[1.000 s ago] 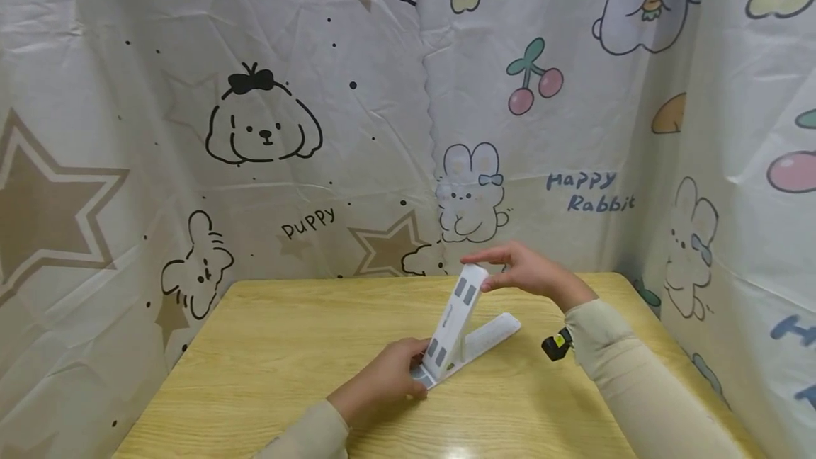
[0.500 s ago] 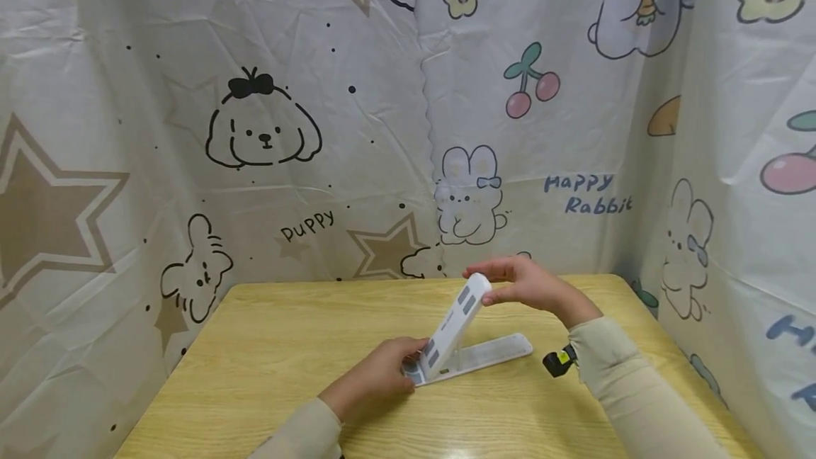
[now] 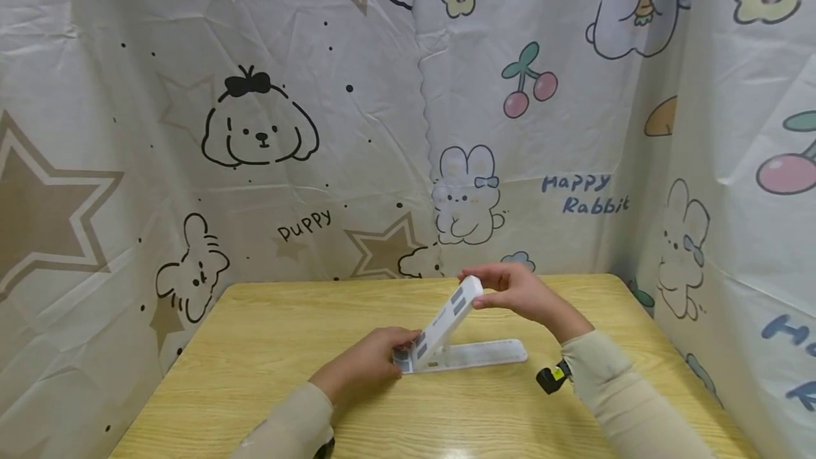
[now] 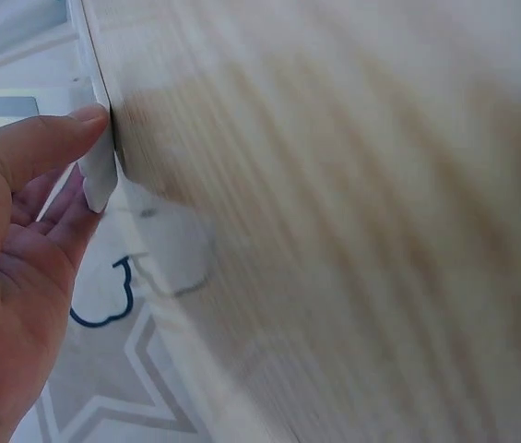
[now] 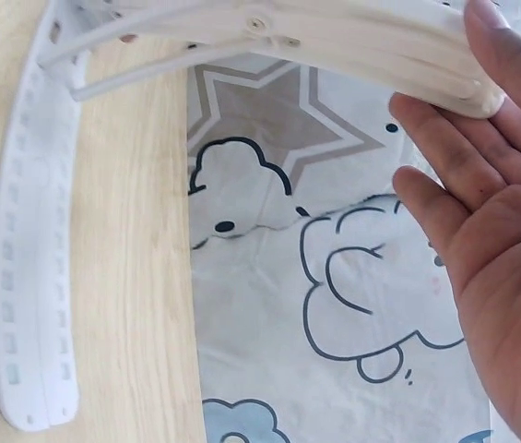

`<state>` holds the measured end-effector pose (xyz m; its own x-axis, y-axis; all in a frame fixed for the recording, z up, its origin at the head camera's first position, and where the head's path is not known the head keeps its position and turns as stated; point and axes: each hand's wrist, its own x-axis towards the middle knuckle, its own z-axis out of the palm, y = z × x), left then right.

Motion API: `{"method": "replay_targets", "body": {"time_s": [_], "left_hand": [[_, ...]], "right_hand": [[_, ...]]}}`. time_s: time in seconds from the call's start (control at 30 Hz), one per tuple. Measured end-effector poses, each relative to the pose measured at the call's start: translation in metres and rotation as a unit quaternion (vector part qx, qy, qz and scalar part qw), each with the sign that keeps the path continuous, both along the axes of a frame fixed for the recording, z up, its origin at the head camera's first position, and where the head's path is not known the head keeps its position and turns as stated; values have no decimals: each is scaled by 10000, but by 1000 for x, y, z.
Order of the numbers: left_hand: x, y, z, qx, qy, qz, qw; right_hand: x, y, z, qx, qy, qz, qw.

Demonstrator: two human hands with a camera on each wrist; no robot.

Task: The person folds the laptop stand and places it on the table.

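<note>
A white folding laptop stand (image 3: 446, 319) with grey pads stands half unfolded over the table, its upper arm slanting up to the right. Its slotted base (image 3: 487, 353) lies low, pointing right; in the right wrist view, thin struts join this base (image 5: 39, 231) to the upper arm (image 5: 371, 55). My left hand (image 3: 366, 361) pinches the hinge end between thumb and fingers, as the left wrist view shows on the stand's white end (image 4: 101, 171). With thumb on one side and fingertips on the other, my right hand (image 3: 521, 297) holds the raised tip of the upper arm.
The wood-grain table (image 3: 255, 346) spreads out under both hands. A printed curtain (image 3: 382, 91) hangs behind it and along both sides. A small black camera (image 3: 551, 377) sits at the right wrist, close above the tabletop.
The stand has shifted slightly left, and its base has swung round to point more directly right. The upper arm leans lower toward the right, with my right hand still on its tip.
</note>
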<state>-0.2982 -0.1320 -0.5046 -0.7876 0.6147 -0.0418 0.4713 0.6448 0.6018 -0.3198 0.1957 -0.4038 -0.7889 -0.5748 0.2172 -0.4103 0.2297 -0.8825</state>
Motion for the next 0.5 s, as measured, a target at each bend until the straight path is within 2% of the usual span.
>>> {"method": "replay_targets", "body": {"time_s": [0.13, 0.3, 0.37, 0.5], "left_hand": [[-3, -2, 1, 13, -96, 47, 9999], [0, 4, 0, 234, -22, 184, 9996], [2, 10, 4, 490, -39, 357, 9982], [7, 27, 23, 1108, -110, 757, 9909]], "right_hand": [[1, -3, -5, -59, 30, -76, 9999], [1, 1, -9, -39, 226, -30, 9997], [1, 4, -11, 2, 302, -31, 9995], [2, 12, -19, 222, 395, -289, 9986]]}}
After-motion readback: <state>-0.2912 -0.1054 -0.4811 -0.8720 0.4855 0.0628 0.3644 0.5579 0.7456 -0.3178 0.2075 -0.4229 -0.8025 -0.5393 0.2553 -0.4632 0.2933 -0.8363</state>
